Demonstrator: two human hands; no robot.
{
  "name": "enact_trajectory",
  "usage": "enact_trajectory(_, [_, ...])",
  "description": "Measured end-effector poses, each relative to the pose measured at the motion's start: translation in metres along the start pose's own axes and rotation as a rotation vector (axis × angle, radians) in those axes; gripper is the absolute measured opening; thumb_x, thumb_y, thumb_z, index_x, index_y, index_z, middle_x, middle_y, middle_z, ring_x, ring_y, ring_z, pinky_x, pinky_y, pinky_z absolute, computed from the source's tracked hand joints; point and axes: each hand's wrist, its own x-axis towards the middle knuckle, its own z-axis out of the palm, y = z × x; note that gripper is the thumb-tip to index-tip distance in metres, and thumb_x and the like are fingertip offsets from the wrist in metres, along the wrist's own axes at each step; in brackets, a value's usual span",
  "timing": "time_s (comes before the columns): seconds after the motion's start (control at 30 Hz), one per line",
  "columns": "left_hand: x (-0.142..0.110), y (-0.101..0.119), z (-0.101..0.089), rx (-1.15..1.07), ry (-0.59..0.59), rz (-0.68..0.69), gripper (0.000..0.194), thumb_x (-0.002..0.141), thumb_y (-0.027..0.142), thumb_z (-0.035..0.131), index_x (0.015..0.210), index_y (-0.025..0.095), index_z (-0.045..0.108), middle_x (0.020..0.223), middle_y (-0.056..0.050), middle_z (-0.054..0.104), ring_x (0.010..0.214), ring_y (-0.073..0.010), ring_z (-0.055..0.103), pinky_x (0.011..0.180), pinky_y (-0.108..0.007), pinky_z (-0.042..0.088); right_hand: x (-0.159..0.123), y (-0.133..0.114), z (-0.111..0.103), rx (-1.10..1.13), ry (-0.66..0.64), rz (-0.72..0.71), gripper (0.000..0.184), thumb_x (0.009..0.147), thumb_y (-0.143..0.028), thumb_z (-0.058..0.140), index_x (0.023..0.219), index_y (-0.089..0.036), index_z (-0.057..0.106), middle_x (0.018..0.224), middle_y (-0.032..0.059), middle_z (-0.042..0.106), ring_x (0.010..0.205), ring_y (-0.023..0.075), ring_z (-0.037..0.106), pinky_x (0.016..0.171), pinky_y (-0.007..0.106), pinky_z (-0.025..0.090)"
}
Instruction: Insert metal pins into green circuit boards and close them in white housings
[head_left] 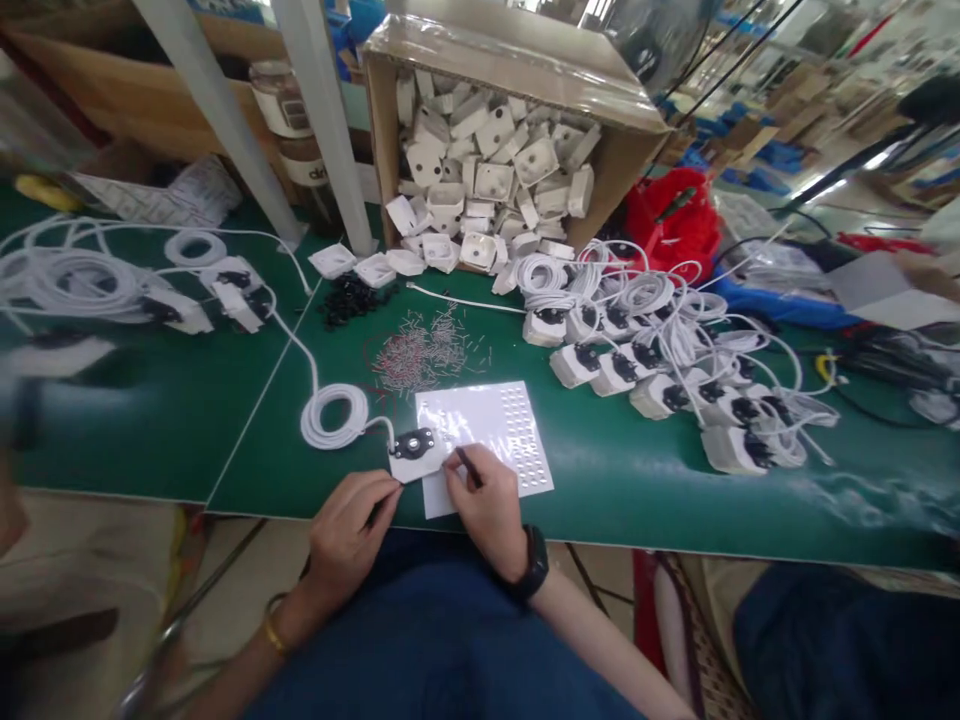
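Observation:
A white plastic housing (pixel 414 465) with a black round-centred fitting (pixel 414 443) on it lies at the table's near edge. Its white cable runs into a coil (pixel 334 416) on the left. My left hand (pixel 351 530) pinches the housing's near left corner. Closed around a thin dark tool (pixel 469 467), my right hand (pixel 486 505) is at the housing's right edge, over a white sheet (pixel 484 420). The tool's tip is hidden, so its kind is unclear. Rows of small shiny stickers (pixel 525 440) line the sheet's right side.
Loose screws (pixel 424 350) and small black parts (pixel 352 300) lie behind the sheet. A cardboard box (pixel 517 45) holds many white housings. Cabled housings (pixel 660 390) crowd the right; more cable coils (pixel 82 280) lie left. Grey posts (pixel 322 110) rise at the back.

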Motion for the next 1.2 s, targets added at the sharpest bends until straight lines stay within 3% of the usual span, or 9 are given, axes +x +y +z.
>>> enact_trajectory(0.17, [0.008, 0.001, -0.007, -0.006, -0.053, -0.051, 0.005, 0.084, 0.014, 0.06, 0.085, 0.018, 0.062, 0.083, -0.003, 0.068, 0.078, -0.0144, 0.064, 0.075, -0.025, 0.05, 0.0, 0.006, 0.001, 0.0, -0.001, -0.248, 0.022, 0.082, -0.007, 0.044, 0.083, -0.018, 0.063, 0.081, 0.0057, 0.066, 0.078, 0.0161, 0.063, 0.071, 0.026, 0.051])
enact_trajectory(0.3, [0.01, 0.001, -0.004, -0.076, -0.082, -0.172, 0.008, 0.084, 0.022, 0.061, 0.076, 0.019, 0.061, 0.079, -0.002, 0.066, 0.075, -0.015, 0.063, 0.072, -0.026, 0.049, -0.002, 0.009, 0.003, 0.034, 0.026, -0.238, 0.021, 0.084, -0.008, 0.047, 0.085, -0.019, 0.065, 0.084, 0.0065, 0.068, 0.081, 0.0165, 0.065, 0.074, 0.029, 0.054])
enact_trajectory(0.43, [0.01, 0.006, 0.002, -0.135, -0.119, -0.356, 0.016, 0.08, 0.028, 0.064, 0.07, 0.02, 0.055, 0.068, 0.0, 0.061, 0.063, -0.0147, 0.059, 0.061, -0.027, 0.047, -0.013, 0.014, 0.005, 0.037, 0.008, -0.202, 0.022, 0.085, -0.009, 0.049, 0.088, -0.019, 0.068, 0.104, 0.0102, 0.068, 0.094, 0.0179, 0.066, 0.081, 0.03, 0.056])
enact_trajectory(0.57, [0.016, -0.004, -0.013, -0.185, 0.126, -0.556, 0.028, 0.076, 0.034, 0.064, 0.094, 0.02, 0.047, 0.072, 0.002, 0.055, 0.055, -0.0124, 0.054, 0.053, -0.025, 0.046, -0.005, 0.012, -0.008, -0.054, -0.051, -0.241, 0.026, 0.088, -0.014, 0.051, 0.109, -0.022, 0.063, 0.118, 0.0105, 0.063, 0.107, 0.0203, 0.061, 0.093, 0.036, 0.052])
enact_trajectory(0.67, [0.032, -0.029, -0.035, 0.033, 0.261, -0.607, 0.041, 0.081, 0.043, 0.055, 0.111, 0.017, 0.045, 0.09, -0.005, 0.054, 0.058, -0.0131, 0.054, 0.055, -0.027, 0.046, 0.019, 0.0, -0.022, -0.196, -0.229, -0.24, 0.049, 0.082, -0.02, 0.061, 0.13, -0.023, 0.048, 0.131, 0.011, 0.052, 0.114, 0.0243, 0.056, 0.093, 0.04, 0.051])
enact_trajectory(0.77, [0.054, -0.059, -0.048, 0.343, 0.063, -0.58, 0.05, 0.078, 0.052, 0.056, 0.111, 0.015, 0.053, 0.105, -0.012, 0.053, 0.069, -0.0196, 0.058, 0.065, -0.035, 0.048, 0.043, -0.012, -0.026, -0.381, -0.503, -0.262, 0.07, 0.078, -0.022, 0.066, 0.14, -0.026, 0.033, 0.137, 0.0102, 0.045, 0.11, 0.026, 0.059, 0.087, 0.04, 0.052])
enact_trajectory(0.87, [0.071, -0.079, -0.049, 0.378, -0.043, -0.566, 0.035, 0.075, 0.047, 0.057, 0.09, 0.016, 0.062, 0.094, -0.01, 0.059, 0.082, -0.0256, 0.06, 0.074, -0.036, 0.047, 0.053, -0.019, -0.021, -0.466, -0.615, -0.304, 0.065, 0.08, -0.019, 0.064, 0.138, -0.024, 0.034, 0.135, 0.0097, 0.047, 0.104, 0.0241, 0.061, 0.084, 0.036, 0.051])
enact_trajectory(1.03, [0.073, -0.076, -0.06, 0.276, 0.178, -0.626, 0.035, 0.077, 0.045, 0.055, 0.097, 0.016, 0.059, 0.078, -0.004, 0.064, 0.063, -0.0179, 0.059, 0.064, -0.029, 0.047, 0.052, -0.022, -0.016, -0.49, -0.579, -0.332, 0.047, 0.081, -0.021, 0.063, 0.124, -0.023, 0.044, 0.123, 0.0069, 0.056, 0.096, 0.0227, 0.063, 0.074, 0.032, 0.049])
enact_trajectory(1.2, [0.067, -0.06, -0.084, 0.195, 0.409, -0.561, 0.039, 0.077, 0.045, 0.06, 0.105, 0.018, 0.059, 0.087, -0.004, 0.067, 0.071, -0.0179, 0.061, 0.067, -0.028, 0.048, 0.052, -0.028, -0.021, -0.462, -0.528, -0.37, 0.043, 0.082, -0.024, 0.062, 0.122, -0.024, 0.045, 0.122, 0.0059, 0.057, 0.093, 0.0217, 0.063, 0.07, 0.03, 0.047])
